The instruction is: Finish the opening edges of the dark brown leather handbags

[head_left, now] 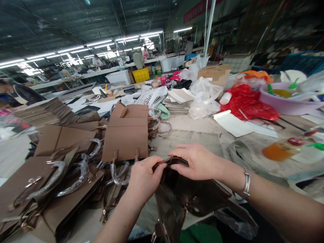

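A dark brown handbag [202, 195] lies in front of me at the table's near edge, with a plastic-wrapped handle hanging toward me. My left hand [145, 175] pinches the bag's upper edge between thumb and fingers. Close beside it, my right hand [194, 162] grips the same edge, its fingers over the far side and thumb on the near side. A silver bangle circles my right wrist. To the left, several brown handbags [126, 135] with plastic-wrapped handles lie piled against one another.
Stacked brown panels [50, 113] stand at the far left. Toward the right are an open notebook [233, 123], eyeglasses, a jar of orange liquid [280, 150], red plastic [246, 99] and a pink basin [296, 101]. White plastic bags [205, 98] lie further back. Other people work in the distance.
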The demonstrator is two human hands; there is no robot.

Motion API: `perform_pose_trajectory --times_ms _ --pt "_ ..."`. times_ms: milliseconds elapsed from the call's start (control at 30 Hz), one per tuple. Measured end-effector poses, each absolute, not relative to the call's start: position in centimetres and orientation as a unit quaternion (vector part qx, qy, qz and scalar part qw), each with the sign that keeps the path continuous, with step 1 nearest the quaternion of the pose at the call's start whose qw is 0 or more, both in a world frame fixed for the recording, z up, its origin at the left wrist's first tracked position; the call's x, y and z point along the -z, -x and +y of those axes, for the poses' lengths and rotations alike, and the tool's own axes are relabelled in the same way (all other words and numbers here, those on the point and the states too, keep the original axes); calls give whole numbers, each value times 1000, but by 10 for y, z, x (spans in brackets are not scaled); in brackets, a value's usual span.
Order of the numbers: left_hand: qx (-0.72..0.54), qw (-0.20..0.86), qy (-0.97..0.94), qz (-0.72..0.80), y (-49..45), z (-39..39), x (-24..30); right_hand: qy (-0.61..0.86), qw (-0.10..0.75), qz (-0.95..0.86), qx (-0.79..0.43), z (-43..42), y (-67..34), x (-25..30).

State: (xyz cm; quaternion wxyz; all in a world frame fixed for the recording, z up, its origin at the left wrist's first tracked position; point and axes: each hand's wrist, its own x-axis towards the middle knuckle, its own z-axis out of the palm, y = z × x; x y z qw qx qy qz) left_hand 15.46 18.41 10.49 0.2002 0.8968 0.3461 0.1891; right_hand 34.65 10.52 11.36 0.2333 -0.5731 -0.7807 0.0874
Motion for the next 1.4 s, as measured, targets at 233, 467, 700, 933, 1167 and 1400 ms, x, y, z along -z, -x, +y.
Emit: perform_pose_trajectory --times_ms 233,467,700,933,1167,1400 --pt "-214 198 -904 314 -157 182 -101 624 190 -757 -38 108 -333 -117" --pt "-194 198 -908 315 -159 182 -104 671 180 -719 -22 111 -324 -116" --pt "-190 176 -910 325 -161 177 -103 691 157 -705 11 117 -313 -118" --pt "-214 196 -902 319 -155 183 -101 616 221 -752 -75 111 -328 -113" --pt "-181 195 -912 311 -158 183 -102 555 257 -783 -114 106 -345 -108" --pt "-162 222 -907 320 -152 181 -108 587 210 -780 -56 116 -339 -109"
